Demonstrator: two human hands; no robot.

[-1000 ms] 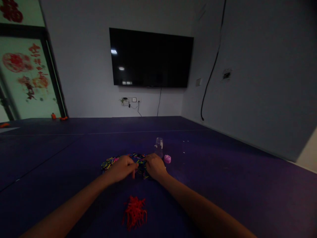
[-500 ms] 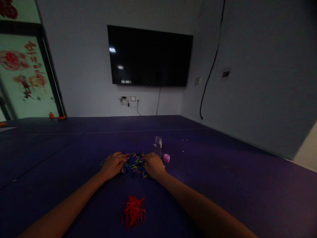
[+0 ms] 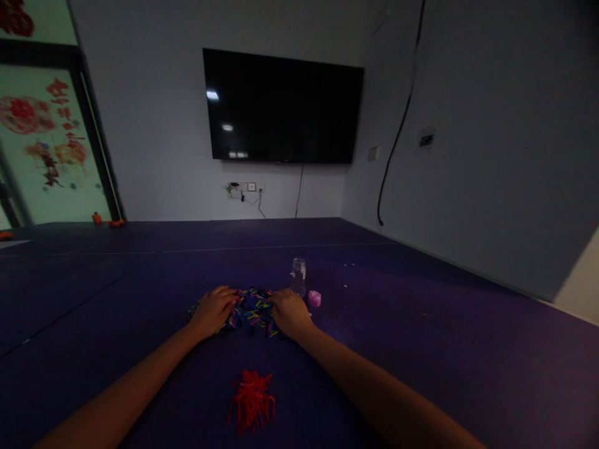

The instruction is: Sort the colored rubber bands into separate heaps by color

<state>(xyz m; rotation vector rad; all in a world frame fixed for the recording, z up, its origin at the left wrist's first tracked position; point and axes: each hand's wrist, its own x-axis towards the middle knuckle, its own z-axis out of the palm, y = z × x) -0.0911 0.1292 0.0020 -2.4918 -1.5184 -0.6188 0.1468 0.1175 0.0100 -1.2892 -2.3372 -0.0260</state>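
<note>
A spread of small colourful elastic bands (image 3: 253, 312), mostly dark blue with yellow, green and pink ones, lies on the dark purple surface. My left hand (image 3: 216, 310) rests on its left part, fingers laid out over the bands. At the right end, my right hand (image 3: 290, 310) touches the bands with its fingers pointing inward; some fingertips are hard to make out in the dim light. Closer to me sits a separate heap of red elastic bands (image 3: 253, 401), with neither hand on it.
Just beyond my right hand stands a clear jar (image 3: 298, 276), with a pink cap (image 3: 314, 299) beside it. Small white scraps (image 3: 345, 285) lie farther right. A television (image 3: 283, 106) hangs on the far wall, and a black cable (image 3: 397, 137) dangles on the right wall.
Both hands stay nearly in place on the colourful bands, with only a slight shift of the left fingers. The red heap, jar and cap have not moved.
</note>
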